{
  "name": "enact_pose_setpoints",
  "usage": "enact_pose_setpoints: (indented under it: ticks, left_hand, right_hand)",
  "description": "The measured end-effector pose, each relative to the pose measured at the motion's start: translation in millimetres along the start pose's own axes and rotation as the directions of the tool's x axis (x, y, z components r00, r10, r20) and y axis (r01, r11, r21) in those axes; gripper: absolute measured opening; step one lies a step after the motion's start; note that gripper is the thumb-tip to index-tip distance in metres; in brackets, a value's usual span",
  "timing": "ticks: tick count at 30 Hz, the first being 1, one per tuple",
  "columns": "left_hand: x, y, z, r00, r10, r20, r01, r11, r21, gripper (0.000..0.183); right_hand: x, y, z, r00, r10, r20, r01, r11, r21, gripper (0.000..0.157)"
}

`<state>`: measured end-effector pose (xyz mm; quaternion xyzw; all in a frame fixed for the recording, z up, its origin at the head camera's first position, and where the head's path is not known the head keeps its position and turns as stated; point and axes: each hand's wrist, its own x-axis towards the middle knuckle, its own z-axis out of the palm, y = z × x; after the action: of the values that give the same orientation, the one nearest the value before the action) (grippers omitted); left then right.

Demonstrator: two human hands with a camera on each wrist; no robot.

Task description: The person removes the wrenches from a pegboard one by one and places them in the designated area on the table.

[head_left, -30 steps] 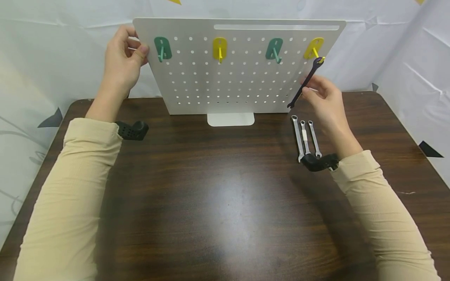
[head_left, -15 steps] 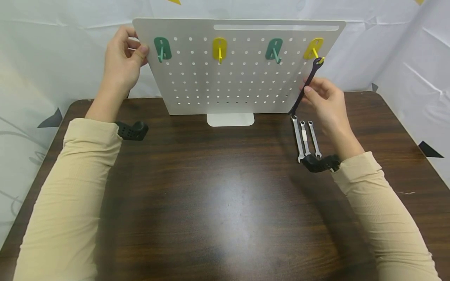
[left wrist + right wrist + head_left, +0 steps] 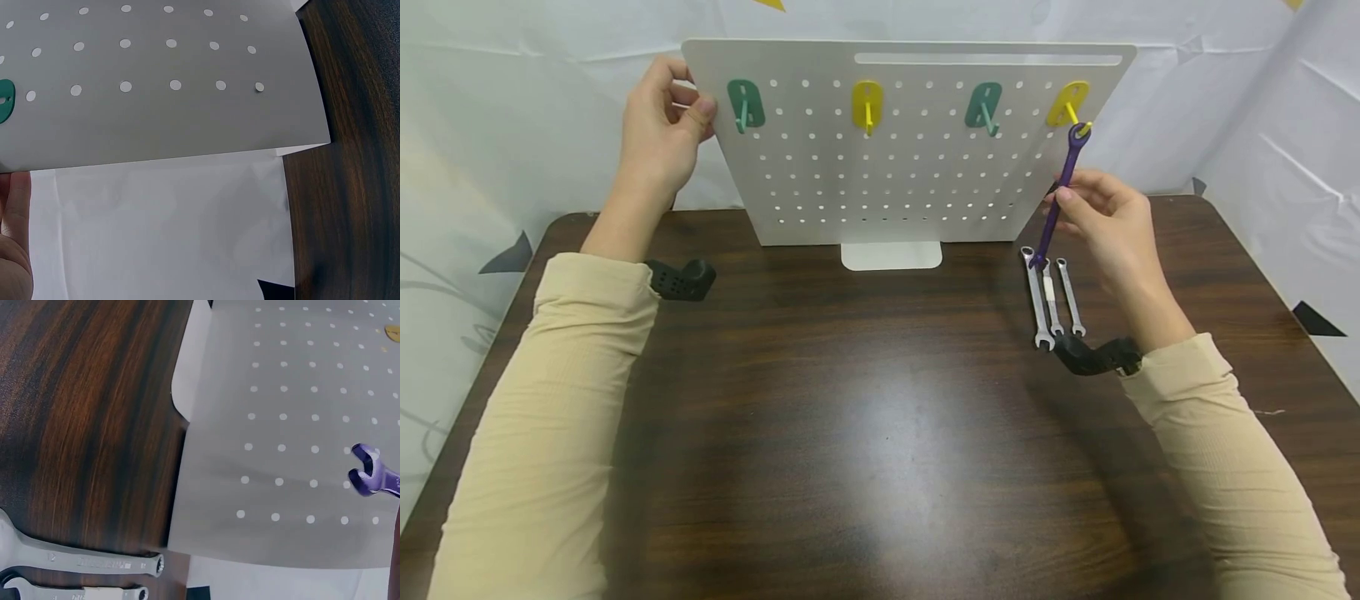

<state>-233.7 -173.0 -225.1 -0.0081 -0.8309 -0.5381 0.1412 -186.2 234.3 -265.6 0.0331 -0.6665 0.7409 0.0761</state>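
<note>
A white pegboard (image 3: pixel 805 62) stands upright at the back of the table. Its left edge is pinched by my left hand (image 3: pixel 662 129), thumb in front and fingers behind; in the left wrist view only part of that hand (image 3: pixel 15 212) shows. A purple combination wrench (image 3: pixel 1063 175) hangs with its ring end on the far-right yellow hook (image 3: pixel 1066 104). My right hand (image 3: pixel 1112 221) pinches its shaft between thumb and fingers. Its open end (image 3: pixel 369 475) points away from the hand in front of the board in the right wrist view.
Three silver wrenches (image 3: pixel 1035 296) lie side by side on the dark wooden table (image 3: pixel 850 400), below my right hand. Another yellow hook (image 3: pixel 867 104) and two green hooks (image 3: pixel 983 104) are fixed along the board's top. White sheeting (image 3: pixel 1187 108) hangs behind.
The purple wrench's lower end has swung to the right and down, its ring end staying at the hook. My right hand has shifted slightly right and down. The left hand has not moved.
</note>
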Motion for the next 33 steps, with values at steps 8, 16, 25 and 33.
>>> enact_pose_setpoints:
  ticks: [8,16,25,33]
  left_hand:
    - [-0.4,0.6,-0.5,1.0,-0.009,0.003,0.009,1.0,-0.006,0.014]
    - [0.6,-0.2,-0.9,1.0,-0.004,0.007,0.005,1.0,-0.013,0.013]
    - [0.3,-0.6,-0.6,1.0,-0.004,0.005,0.004,1.0,-0.004,0.013]
    - [-0.1,-0.6,-0.5,1.0,0.003,0.004,-0.003,1.0,0.009,0.015]
  right_hand:
    - [-6,-6,-3.2,0.999,-0.022,0.028,0.021,1.0,0.009,0.008]
    - [-9,-12,-5.8,0.999,-0.005,0.036,0.005,1.0,0.02,0.01]
    - [-8,-15,-5.1,0.999,0.005,0.032,-0.007,0.998,0.061,0.009]
    - [-7,-16,-4.3,1.0,-0.005,0.029,0.002,0.994,0.111,0.011]
